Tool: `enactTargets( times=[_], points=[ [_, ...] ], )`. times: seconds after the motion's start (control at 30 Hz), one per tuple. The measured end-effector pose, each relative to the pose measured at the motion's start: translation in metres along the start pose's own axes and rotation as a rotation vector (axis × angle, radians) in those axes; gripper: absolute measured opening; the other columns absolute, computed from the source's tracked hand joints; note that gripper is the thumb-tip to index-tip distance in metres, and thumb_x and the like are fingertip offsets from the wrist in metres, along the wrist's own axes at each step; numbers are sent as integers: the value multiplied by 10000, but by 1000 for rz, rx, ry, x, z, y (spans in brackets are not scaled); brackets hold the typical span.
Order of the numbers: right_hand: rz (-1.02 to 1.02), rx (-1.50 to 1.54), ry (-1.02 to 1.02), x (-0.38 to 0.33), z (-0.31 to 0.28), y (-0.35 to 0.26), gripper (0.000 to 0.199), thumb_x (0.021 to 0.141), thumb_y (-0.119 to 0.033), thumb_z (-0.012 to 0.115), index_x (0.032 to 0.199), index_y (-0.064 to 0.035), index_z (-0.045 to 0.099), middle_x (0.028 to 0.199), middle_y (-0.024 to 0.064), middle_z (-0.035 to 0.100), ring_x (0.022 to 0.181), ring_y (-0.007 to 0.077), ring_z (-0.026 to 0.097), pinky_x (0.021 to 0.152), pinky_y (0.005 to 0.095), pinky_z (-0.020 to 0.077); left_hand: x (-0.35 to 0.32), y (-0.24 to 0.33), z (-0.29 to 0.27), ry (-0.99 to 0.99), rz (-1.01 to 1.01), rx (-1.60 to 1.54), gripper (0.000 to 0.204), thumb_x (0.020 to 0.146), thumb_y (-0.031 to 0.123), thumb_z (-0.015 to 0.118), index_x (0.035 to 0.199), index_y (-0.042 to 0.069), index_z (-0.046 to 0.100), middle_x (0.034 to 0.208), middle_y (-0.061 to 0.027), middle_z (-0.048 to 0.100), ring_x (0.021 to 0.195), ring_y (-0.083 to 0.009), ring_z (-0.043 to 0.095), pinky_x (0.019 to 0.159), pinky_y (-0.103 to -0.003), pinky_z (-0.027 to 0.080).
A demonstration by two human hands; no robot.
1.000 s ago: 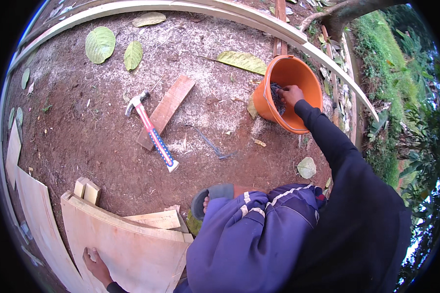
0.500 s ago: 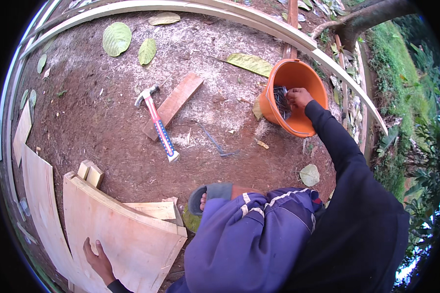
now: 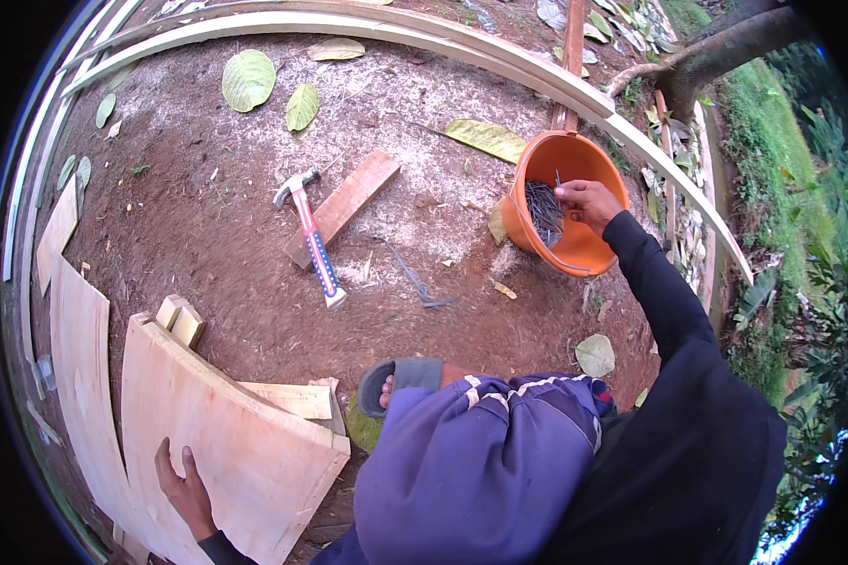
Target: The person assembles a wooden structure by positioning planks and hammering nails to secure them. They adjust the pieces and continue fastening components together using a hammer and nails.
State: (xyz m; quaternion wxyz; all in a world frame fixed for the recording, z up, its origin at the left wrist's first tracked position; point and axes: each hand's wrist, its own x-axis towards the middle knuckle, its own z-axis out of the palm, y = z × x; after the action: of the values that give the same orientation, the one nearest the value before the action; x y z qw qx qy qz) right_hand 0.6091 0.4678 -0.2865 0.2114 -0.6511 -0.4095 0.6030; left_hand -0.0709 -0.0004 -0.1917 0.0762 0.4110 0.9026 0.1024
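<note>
Inside the mouth of an orange bucket (image 3: 598,250), my right hand (image 3: 589,203) pinches a nail (image 3: 558,179) that points upward. Below the fingers, a heap of grey nails (image 3: 543,213) lies in the bucket. My left hand (image 3: 186,494) rests with fingers spread against a pale plywood panel (image 3: 245,447) at the lower left, holding nothing. Between the hands, a claw hammer (image 3: 313,240) with a red, white and blue handle lies on the ground, its head beside a reddish wooden block (image 3: 353,202).
Another plywood sheet (image 3: 77,348) lies left of the panel. Short wood offcuts (image 3: 181,320) stick out behind the panel. Long timber strips (image 3: 424,36) cross the far side. Large leaves (image 3: 249,80) and sawdust cover the soil. A tree trunk (image 3: 725,58) stands far right.
My right hand has risen a little from the nail heap, and a nail now shows in its fingers. My left hand stays at the panel. The whole view has shifted slightly.
</note>
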Motion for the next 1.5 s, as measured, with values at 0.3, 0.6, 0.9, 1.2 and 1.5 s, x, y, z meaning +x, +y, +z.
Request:
enactTargets(
  times=[0.3,0.6,0.9,1.2,1.5],
  points=[
    [-239,347,-352,-48,97,-71,124,964,-182,747,1053,-105,707,927,-43,691,851,62,642,701,256,481,-11,94,-17,-54,163,21,422,975,168,685,1338,-26,592,1287,-218,626,1188,-392,604,1013,-461,473],
    [-145,-593,148,51,-5,21,193,843,-160,831,793,-19,708,663,25,632,543,129,577,483,307,452,-45,73,4,-161,146,-41,426,965,187,695,1320,-29,597,1255,-223,646,1157,-400,614,989,-463,486],
    [104,-686,220,87,28,35,259,816,-181,827,706,25,715,587,93,647,534,197,654,510,386,530,-47,88,0,-172,153,-47,412,963,180,692,1300,-39,602,1254,-230,639,1173,-403,604,995,-466,480],
    [-407,-923,458,66,-9,27,262,923,-239,738,967,17,774,678,90,683,600,172,631,594,370,505,-58,110,-17,-129,105,-115,392,910,161,741,1246,-19,650,1196,-230,671,1110,-397,651,943,-438,521],
    [-890,-134,186,-88,135,-76,159,1048,-172,647,1010,-18,640,920,1,642,797,74,559,713,243,472,-54,139,0,-397,45,-640,391,1008,235,664,1294,-31,629,1207,-185,701,1135,-295,678,945,-387,541]
  ],
)
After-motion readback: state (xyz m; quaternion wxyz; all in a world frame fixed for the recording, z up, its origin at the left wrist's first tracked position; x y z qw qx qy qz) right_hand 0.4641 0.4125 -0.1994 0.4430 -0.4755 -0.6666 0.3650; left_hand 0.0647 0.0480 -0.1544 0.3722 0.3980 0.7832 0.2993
